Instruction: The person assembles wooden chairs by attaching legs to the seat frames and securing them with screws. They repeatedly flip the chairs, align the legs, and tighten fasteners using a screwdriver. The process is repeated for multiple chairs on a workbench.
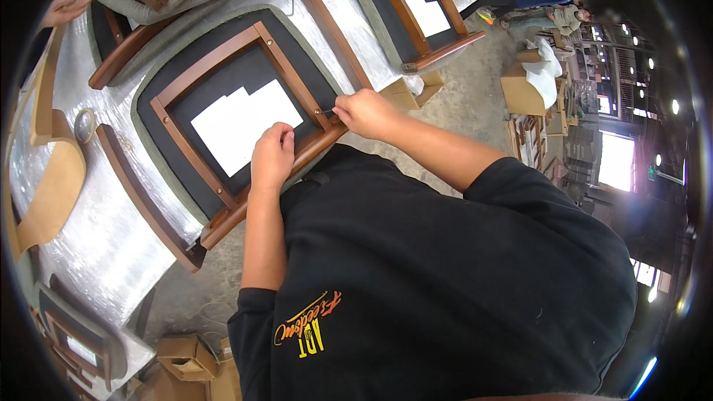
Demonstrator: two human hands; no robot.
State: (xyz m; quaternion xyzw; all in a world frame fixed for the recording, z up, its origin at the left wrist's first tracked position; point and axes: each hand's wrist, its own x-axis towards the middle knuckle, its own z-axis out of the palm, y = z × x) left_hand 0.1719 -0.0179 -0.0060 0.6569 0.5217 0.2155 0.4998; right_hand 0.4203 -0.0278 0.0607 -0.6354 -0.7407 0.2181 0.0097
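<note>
A seat with a grey upholstered rim [160, 74] and black underside lies bottom up in front of me, with a brown wooden frame [208, 62] on it. My right hand [362, 113] pinches a thin metal hex key [327, 111], whose tip meets a bolt near the frame's right corner. My left hand [272, 156] is curled closed above the near wooden rail [230, 224]; whatever it may hold is hidden. White sheets [238, 122] lie inside the frame, partly behind my left hand.
Loose curved wooden rails [141, 193] [334, 33] flank the seat on a plastic-wrapped table [96, 252]. More upturned seats [371, 7] stand around. A tape roll [85, 125] lies at left, near a co-worker's hand [67, 9]. Cardboard boxes [186, 356] sit on the floor.
</note>
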